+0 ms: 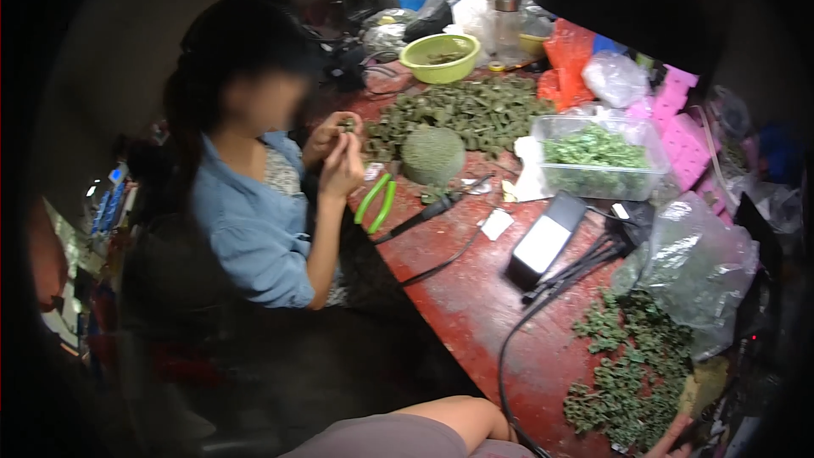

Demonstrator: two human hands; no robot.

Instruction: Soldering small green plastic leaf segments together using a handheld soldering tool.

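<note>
At the lower right edge, a sliver of what looks like my right hand (673,441) shows beside a pile of small dark green pieces (632,369); its fingers are mostly cut off. My left hand is out of view. On the left, a person in a blue shirt (246,212) sits at the red table (458,322). That person's two hands (339,155) are raised together around a small greenish piece. Close to them lie green-handled pliers (376,203), a round mesh-like green block (432,155) and a black pen-shaped tool (432,208) with a cord.
A large heap of curled green pieces (475,110) covers the table's far part, before a yellow-green bowl (441,58). Rightward stand a clear plastic box (602,182) of lighter green pieces, a black-and-white device (547,242) with cables, plastic bags (699,263) and pink foam (687,144).
</note>
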